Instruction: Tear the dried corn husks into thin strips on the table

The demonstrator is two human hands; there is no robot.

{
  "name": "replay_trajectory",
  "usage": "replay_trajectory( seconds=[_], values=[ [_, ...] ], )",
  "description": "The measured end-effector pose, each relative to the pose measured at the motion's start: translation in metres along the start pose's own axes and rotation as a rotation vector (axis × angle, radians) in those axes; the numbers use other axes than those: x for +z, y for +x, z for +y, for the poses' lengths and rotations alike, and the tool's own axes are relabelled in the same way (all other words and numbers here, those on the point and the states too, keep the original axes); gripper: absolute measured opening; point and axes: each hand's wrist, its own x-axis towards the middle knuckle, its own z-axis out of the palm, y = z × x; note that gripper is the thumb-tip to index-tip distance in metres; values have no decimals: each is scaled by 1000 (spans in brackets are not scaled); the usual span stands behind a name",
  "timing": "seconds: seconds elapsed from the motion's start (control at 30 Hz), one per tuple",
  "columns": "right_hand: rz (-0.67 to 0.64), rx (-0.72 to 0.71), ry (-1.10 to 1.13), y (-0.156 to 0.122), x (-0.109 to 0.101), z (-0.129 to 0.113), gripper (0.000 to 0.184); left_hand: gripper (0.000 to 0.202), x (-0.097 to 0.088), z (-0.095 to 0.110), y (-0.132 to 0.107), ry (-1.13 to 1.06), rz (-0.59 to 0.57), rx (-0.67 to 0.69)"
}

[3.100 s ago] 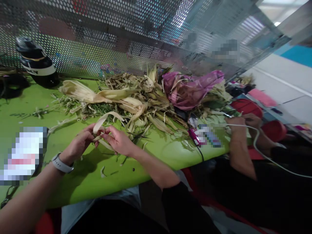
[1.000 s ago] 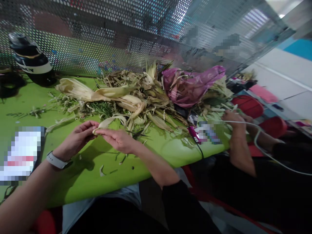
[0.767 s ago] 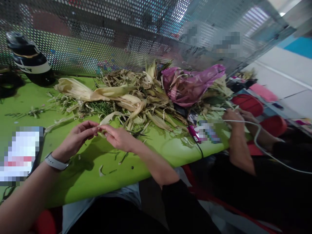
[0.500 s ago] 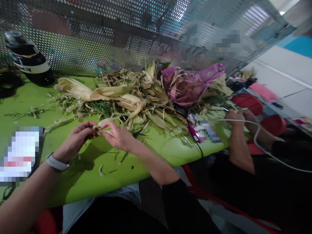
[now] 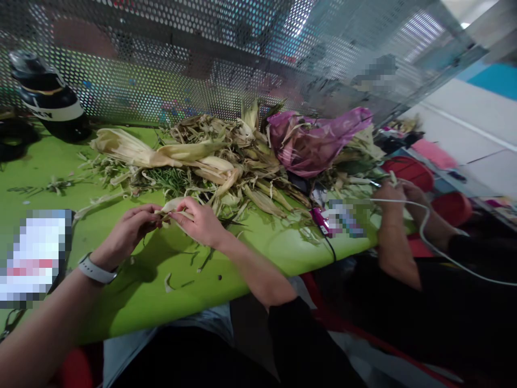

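Both my hands are mid-frame, left of center, pinching one pale corn husk strip (image 5: 173, 205). Left hand (image 5: 139, 223): thumb and fingertips closed together on the strip's left end, no visible gap. Right hand (image 5: 202, 222): thumb against curled index finger, gripping the strip just beside the left fingertips. Hands near each other, apparently just above the green table (image 5: 149, 307).

Status: looks partway through on this strip, my judgement. It's in hand and bent at the pinch; part arches above my right fingers, another strand seems to run under that hand. Can't tell if it's folded over, twisted or split there, fingertips cover it. Nothing visible reads as a finished piece.

Stock left: big husk heap (image 5: 258, 167) upper center, loose and unsorted, with one long pale husk (image 5: 127, 146) across its left side and green sprigs (image 5: 167, 180) under it. Pink plastic bag (image 5: 315, 145) rests against the heap's right side. Small husk scrap (image 5: 168, 283) lies below my hands.

Around: dark bottle (image 5: 50, 102) upper left, pixelated screen device (image 5: 38, 250) lower left. Co-worker's hands (image 5: 391, 195) at right, holding something pale, too small to ID.
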Motion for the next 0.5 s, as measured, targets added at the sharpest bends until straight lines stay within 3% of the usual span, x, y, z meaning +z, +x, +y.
replay_trajectory(
  seconds=[0.17,0.37,0.5],
  values=[
    [3,72,203,0,-5,0,27,24,5,7,-5,143,-18,37],
    [-63,225,455,3,-15,-3,34,23,2,7,-3,163,-31,67],
    [-162,305,486,6,-17,-1,37,26,4,7,-3,156,11,75]
  ],
)
